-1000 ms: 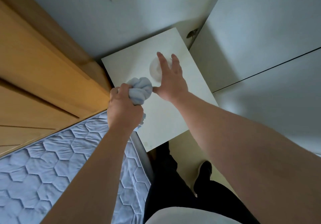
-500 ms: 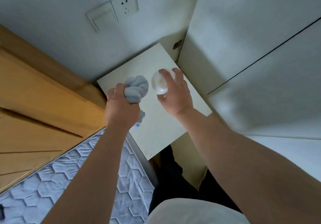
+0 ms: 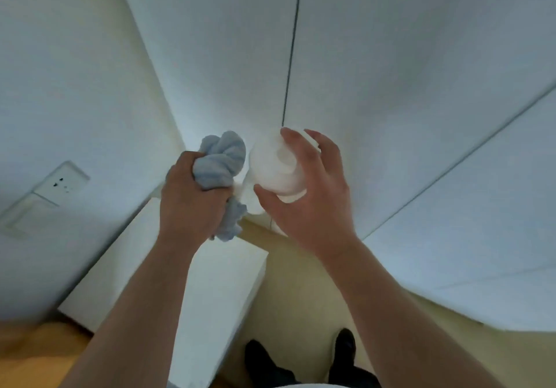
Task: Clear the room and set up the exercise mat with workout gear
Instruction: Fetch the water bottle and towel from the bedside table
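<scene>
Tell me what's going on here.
A person stands at a small white table, with both hands up in front of white cupboard doors. The left hand grips a bunched pale-blue cloth. The right hand is curled round a white container. Neither thing touches the table.

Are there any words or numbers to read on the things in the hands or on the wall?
None can be read. The smooth round white object in the right hand and the crumpled light blue cloth in the left hand look plain; the white wall socket shows only holes.
</scene>
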Action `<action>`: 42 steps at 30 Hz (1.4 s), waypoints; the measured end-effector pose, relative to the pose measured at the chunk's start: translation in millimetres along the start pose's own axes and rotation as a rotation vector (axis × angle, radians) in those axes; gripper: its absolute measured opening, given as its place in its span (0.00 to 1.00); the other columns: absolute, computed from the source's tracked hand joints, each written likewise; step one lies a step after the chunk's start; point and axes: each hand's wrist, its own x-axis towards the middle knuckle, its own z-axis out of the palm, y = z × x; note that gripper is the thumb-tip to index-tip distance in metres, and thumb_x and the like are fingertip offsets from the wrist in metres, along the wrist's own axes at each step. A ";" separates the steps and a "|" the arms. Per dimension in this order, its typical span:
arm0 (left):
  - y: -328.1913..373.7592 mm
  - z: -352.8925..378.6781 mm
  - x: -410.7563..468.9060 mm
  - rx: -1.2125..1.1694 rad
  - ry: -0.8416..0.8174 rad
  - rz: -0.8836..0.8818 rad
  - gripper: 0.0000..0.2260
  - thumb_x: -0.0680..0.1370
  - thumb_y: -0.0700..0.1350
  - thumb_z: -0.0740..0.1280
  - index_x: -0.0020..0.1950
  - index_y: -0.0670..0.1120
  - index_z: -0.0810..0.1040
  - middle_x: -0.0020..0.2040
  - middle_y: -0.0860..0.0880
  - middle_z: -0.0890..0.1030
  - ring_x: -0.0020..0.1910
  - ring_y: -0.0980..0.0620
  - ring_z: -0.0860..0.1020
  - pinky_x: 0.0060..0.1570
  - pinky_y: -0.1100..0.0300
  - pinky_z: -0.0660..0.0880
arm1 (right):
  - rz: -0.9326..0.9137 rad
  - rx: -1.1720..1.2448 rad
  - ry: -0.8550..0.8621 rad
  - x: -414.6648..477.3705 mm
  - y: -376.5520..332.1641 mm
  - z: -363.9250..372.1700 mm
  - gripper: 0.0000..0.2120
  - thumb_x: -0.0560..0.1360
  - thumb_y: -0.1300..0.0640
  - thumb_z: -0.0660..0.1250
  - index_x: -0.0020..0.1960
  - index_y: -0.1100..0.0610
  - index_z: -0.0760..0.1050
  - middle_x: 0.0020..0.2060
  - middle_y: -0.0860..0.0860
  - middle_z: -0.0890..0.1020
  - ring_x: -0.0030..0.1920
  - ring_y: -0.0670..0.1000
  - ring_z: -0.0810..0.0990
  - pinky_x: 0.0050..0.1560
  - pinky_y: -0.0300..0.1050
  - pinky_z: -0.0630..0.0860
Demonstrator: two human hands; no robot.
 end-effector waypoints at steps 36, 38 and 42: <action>428.7 482.0 -332.8 -0.279 -0.808 0.831 0.15 0.72 0.39 0.77 0.47 0.55 0.75 0.41 0.59 0.82 0.37 0.62 0.79 0.36 0.66 0.76 | 0.292 -0.500 0.844 -184.4 176.6 -645.3 0.30 0.70 0.46 0.74 0.70 0.41 0.69 0.69 0.54 0.68 0.66 0.49 0.72 0.60 0.25 0.66; 438.6 515.9 -354.2 -0.268 -0.885 0.849 0.15 0.71 0.40 0.78 0.48 0.55 0.75 0.43 0.59 0.82 0.38 0.61 0.80 0.37 0.67 0.76 | 0.350 -0.534 0.893 -201.5 190.6 -667.9 0.29 0.70 0.47 0.75 0.69 0.42 0.70 0.68 0.53 0.68 0.65 0.48 0.71 0.59 0.25 0.66; 458.8 589.4 -394.8 -0.269 -1.047 0.886 0.15 0.71 0.40 0.78 0.48 0.56 0.76 0.43 0.58 0.82 0.40 0.56 0.82 0.39 0.61 0.78 | 0.429 -0.665 0.989 -232.2 223.6 -715.8 0.29 0.70 0.49 0.77 0.68 0.45 0.72 0.68 0.53 0.68 0.63 0.43 0.69 0.59 0.23 0.64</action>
